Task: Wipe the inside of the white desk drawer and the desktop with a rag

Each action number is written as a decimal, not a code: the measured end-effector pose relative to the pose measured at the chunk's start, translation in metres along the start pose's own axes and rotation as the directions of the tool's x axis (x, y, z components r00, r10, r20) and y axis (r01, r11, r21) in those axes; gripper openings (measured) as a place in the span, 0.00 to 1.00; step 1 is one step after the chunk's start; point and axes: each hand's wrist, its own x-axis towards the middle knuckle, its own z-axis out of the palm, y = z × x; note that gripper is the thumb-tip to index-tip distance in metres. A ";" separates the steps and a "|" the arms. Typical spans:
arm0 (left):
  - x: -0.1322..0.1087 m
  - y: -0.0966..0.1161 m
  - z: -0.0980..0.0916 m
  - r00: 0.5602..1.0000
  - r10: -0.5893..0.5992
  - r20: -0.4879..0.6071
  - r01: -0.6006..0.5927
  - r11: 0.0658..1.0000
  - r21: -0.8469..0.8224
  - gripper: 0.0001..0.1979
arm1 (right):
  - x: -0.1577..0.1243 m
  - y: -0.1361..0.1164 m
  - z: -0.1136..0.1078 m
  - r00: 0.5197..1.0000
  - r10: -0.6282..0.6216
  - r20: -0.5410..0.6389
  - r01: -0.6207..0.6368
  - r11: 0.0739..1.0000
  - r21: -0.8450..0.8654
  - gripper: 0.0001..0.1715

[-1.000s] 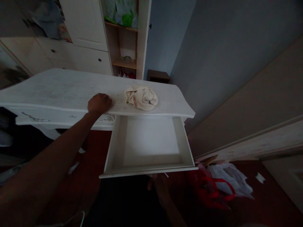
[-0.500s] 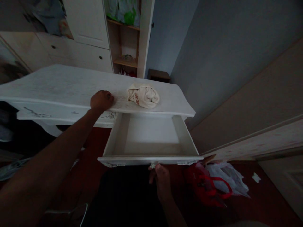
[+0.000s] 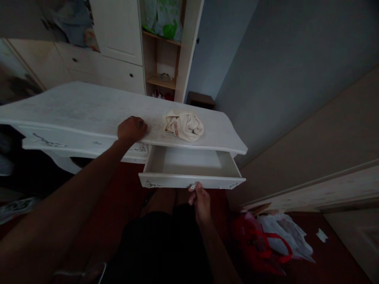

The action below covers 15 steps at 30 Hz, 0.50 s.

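A white drawer [image 3: 192,182] stands partway out of the white table [image 3: 89,104], its pale inside bare where I can see it. My right hand [image 3: 201,201] pinches the small ornate drawer knob [image 3: 193,186] at the middle of its front. On the tabletop near the front edge rests my left hand [image 3: 132,128], fingers curled closed; a dark spot shows at them, and what they hold, if anything, I cannot make out. To its right lies a crumpled cream cloth [image 3: 185,125] with red lettering.
Behind the table stands a white cabinet [image 3: 118,35] with open shelves [image 3: 162,81] holding plastic bags. A grey-blue wall [image 3: 284,71] runs along the right. On the dark red floor sit a red bag [image 3: 257,244] and a white plastic bag [image 3: 286,232].
The drawer has slid inward toward the table, with my right hand moving along on its knob. My left hand stays on the tabletop. The view has shifted slightly.
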 end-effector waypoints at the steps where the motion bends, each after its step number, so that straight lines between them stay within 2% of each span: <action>1: 0.000 0.000 0.000 1.000 -0.006 0.003 0.006 1.000 0.002 0.21 | 0.008 0.000 0.002 1.000 -0.009 0.007 0.009 1.000 -0.006 0.34; 5: 0.001 -0.001 0.001 1.000 0.004 0.003 -0.004 1.000 0.003 0.21 | 0.042 0.001 0.010 0.997 -0.052 0.050 0.052 0.999 0.004 0.33; 10: 0.002 -0.003 0.003 1.000 0.019 -0.010 -0.019 1.000 -0.015 0.21 | 0.078 0.007 0.019 0.992 -0.036 0.120 0.018 0.990 0.142 0.34; 15: 0.001 -0.003 0.004 1.000 0.005 -0.010 -0.005 1.000 -0.023 0.22 | 0.103 0.008 0.027 0.987 -0.039 0.157 -0.007 0.958 0.286 0.26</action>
